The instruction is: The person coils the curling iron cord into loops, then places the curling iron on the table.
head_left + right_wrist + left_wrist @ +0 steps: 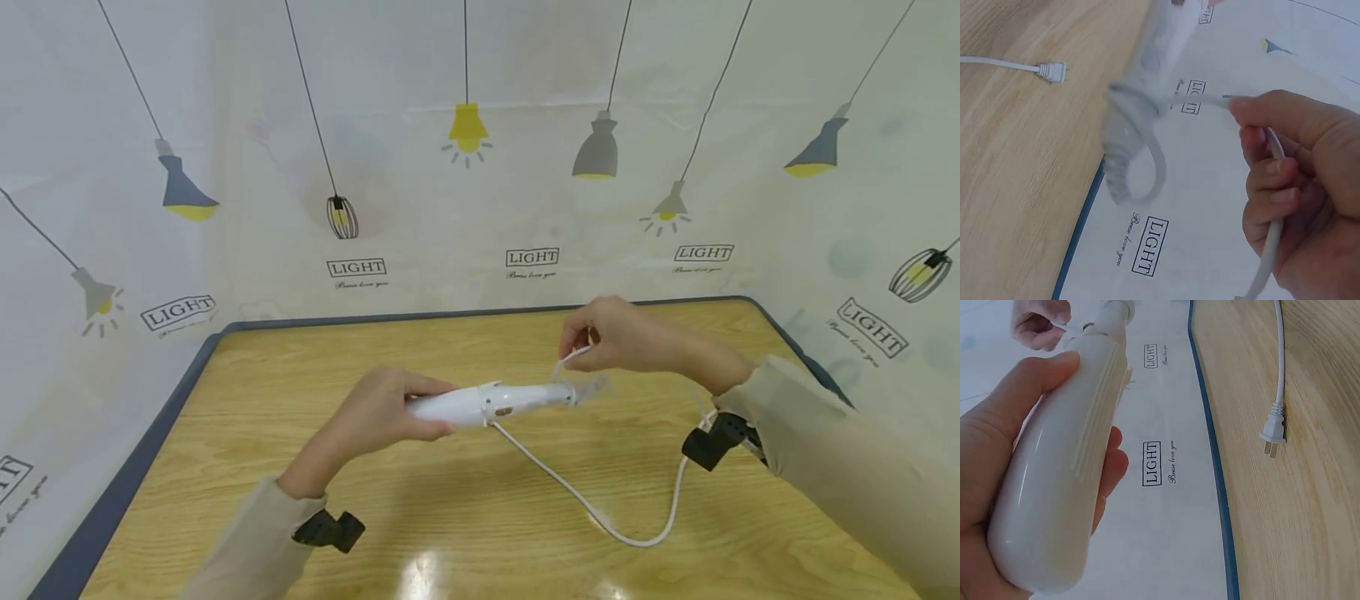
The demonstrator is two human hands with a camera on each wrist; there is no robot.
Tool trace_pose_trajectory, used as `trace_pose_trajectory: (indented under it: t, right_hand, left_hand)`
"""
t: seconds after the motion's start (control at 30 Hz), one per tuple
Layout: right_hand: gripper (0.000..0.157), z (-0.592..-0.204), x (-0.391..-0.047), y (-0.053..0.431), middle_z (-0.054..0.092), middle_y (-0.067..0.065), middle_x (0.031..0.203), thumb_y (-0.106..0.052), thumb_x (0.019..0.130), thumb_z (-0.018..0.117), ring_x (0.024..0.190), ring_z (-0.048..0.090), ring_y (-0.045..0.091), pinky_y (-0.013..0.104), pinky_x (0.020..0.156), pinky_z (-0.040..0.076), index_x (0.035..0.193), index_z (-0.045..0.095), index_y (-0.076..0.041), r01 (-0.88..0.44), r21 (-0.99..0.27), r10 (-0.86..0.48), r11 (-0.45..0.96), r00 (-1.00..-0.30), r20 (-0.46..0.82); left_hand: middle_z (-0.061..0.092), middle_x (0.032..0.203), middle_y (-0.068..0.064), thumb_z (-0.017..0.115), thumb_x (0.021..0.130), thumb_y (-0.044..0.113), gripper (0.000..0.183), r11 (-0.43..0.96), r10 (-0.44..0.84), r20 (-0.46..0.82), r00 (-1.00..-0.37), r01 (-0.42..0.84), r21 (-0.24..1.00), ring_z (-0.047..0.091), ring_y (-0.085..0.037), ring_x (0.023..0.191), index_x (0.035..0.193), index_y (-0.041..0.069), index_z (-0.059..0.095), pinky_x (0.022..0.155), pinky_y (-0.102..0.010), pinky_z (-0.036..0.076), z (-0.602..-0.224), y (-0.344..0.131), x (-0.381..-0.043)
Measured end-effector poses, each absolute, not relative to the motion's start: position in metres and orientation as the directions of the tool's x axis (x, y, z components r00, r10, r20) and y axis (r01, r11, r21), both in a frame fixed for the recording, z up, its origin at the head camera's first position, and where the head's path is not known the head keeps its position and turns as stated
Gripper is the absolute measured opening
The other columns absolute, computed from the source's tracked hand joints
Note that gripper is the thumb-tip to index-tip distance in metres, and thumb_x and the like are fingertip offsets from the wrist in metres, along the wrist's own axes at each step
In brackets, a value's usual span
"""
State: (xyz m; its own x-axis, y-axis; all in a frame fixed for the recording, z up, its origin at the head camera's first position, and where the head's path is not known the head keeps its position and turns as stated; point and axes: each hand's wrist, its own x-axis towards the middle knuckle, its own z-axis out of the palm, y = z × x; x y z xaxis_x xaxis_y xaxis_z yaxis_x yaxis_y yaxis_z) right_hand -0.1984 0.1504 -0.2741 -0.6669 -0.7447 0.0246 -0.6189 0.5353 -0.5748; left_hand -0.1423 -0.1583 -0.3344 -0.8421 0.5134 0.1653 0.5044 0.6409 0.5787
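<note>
My left hand (375, 408) grips the wide, rounded end of a white corded appliance (457, 405), with the thumb along one side. The appliance tapers rightward past a band with a small brownish patch. Raised ribs run along its body in the left wrist view. At its narrow end, my right hand (618, 335) pinches the white power cord (1270, 247), its other fingers curled about it. Near the ribbed cord sleeve (1117, 175), blurred, the cord bends in a loop around the narrow end. The two-pin plug (1273, 427) lies on the table.
A stretch of cord (637, 543) curves over the wood-grain table (315, 550) toward the right forearm. A dark edge (420, 316) borders the tabletop. Behind it, a pale backdrop (420, 192) carries printed lamps and LIGHT lettering. Black wrist devices (716, 442) sit on both sleeves.
</note>
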Motion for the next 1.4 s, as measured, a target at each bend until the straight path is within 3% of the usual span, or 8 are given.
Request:
trace_pose_trajectory:
  t: [0.23, 0.43, 0.77, 1.0, 1.17, 1.3, 1.4]
  right_hand:
    - [0.021, -0.272, -0.178, 0.154, 0.06, 0.002, 0.071, -0.003, 0.088, 0.056, 0.054, 0.05, 0.014, 0.028, 0.049, 0.047, 0.106, 0.067, 0.0, -0.493, -0.663, -0.642, 0.564, -0.767, 0.024]
    - [0.033, -0.284, -0.162, 0.156, 0.062, 0.013, 0.094, 0.005, 0.089, 0.052, 0.067, 0.059, 0.014, 0.029, 0.061, 0.052, 0.122, 0.055, 0.007, -0.484, -0.751, -0.591, 0.449, -0.792, 0.157]
    - [0.028, -0.317, -0.151, 0.159, 0.065, 0.022, 0.087, 0.006, 0.087, 0.056, 0.071, 0.065, 0.014, 0.031, 0.061, 0.053, 0.115, 0.057, 0.012, -0.437, -0.872, -0.388, 0.219, -0.859, 0.333]
    - [0.019, -0.339, -0.156, 0.153, 0.069, 0.007, 0.083, 0.007, 0.086, 0.056, 0.073, 0.066, 0.014, 0.03, 0.064, 0.053, 0.104, 0.065, 0.007, -0.385, -0.922, -0.304, -0.05, -0.873, 0.381]
    - [0.017, -0.35, -0.163, 0.148, 0.07, 0.004, 0.086, 0.005, 0.087, 0.057, 0.077, 0.066, 0.015, 0.031, 0.07, 0.052, 0.101, 0.066, 0.007, -0.316, -0.934, -0.295, -0.163, -0.888, 0.352]
    - [0.02, -0.353, -0.173, 0.151, 0.07, 0.003, 0.086, 0.004, 0.087, 0.058, 0.079, 0.066, 0.014, 0.03, 0.072, 0.052, 0.095, 0.072, -0.009, -0.275, -0.938, -0.352, -0.213, -0.873, 0.336]
    - [0.022, -0.352, -0.182, 0.157, 0.069, 0.003, 0.084, 0.004, 0.086, 0.059, 0.077, 0.066, 0.014, 0.03, 0.07, 0.052, 0.09, 0.072, -0.013, -0.227, -0.953, -0.436, -0.201, -0.85, 0.294]
  left_hand:
    - [0.068, 0.097, -0.003, 0.079, 0.069, 0.032, 0.043, 0.707, 0.347, 0.231, -0.909, 0.415, 0.573, 0.059, -0.01, 0.07, 0.108, 0.017, 0.07, 0.058, -0.026, 0.047, -0.334, -0.157, -0.142]
    - [0.069, 0.094, -0.006, 0.081, 0.068, 0.031, 0.043, 0.684, 0.233, 0.291, -0.928, 0.369, 0.629, 0.059, -0.013, 0.064, 0.107, 0.016, 0.071, 0.051, -0.028, 0.046, -0.331, -0.156, -0.142]
    - [0.068, 0.099, -0.006, 0.08, 0.071, 0.024, 0.041, 0.438, 0.144, 0.278, -0.95, 0.313, 0.843, 0.062, -0.019, 0.08, 0.109, 0.013, 0.07, 0.062, -0.032, 0.051, -0.325, -0.158, -0.142]
    - [0.068, 0.1, -0.009, 0.079, 0.072, 0.018, 0.038, 0.3, 0.162, 0.254, -0.953, 0.293, 0.908, 0.063, -0.021, 0.079, 0.108, 0.009, 0.069, 0.062, -0.034, 0.052, -0.321, -0.152, -0.139]
    - [0.067, 0.1, -0.011, 0.077, 0.074, 0.012, 0.038, 0.214, 0.22, 0.235, -0.947, 0.282, 0.935, 0.064, -0.022, 0.078, 0.111, 0.006, 0.067, 0.062, -0.035, 0.052, -0.319, -0.148, -0.137]
    - [0.067, 0.102, -0.011, 0.075, 0.075, 0.009, 0.038, 0.189, 0.294, 0.247, -0.923, 0.31, 0.932, 0.064, -0.022, 0.077, 0.112, 0.005, 0.067, 0.061, -0.035, 0.052, -0.32, -0.152, -0.137]
    - [0.067, 0.102, -0.012, 0.075, 0.075, 0.008, 0.038, 0.176, 0.357, 0.249, -0.9, 0.326, 0.929, 0.063, -0.023, 0.077, 0.112, 0.004, 0.066, 0.06, -0.036, 0.053, -0.32, -0.156, -0.135]
